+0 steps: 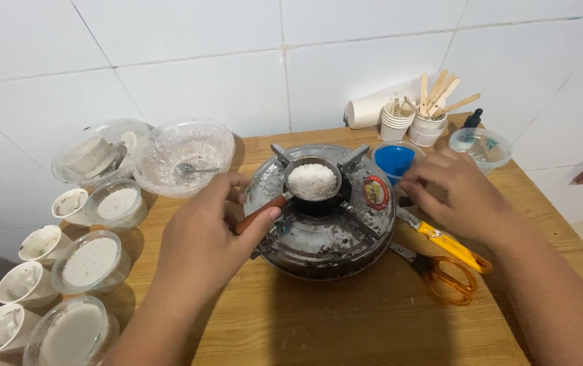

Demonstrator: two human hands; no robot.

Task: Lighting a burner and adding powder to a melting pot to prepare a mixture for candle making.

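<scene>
My left hand is closed around the brown wooden handle of a small black metal pan filled with white granules, which sits on top of a round grey tabletop stove on the wooden desk. My right hand rests at the stove's right edge, fingers curled together, just above yellow-handled scissors. Clear lidded cups stand to the left.
</scene>
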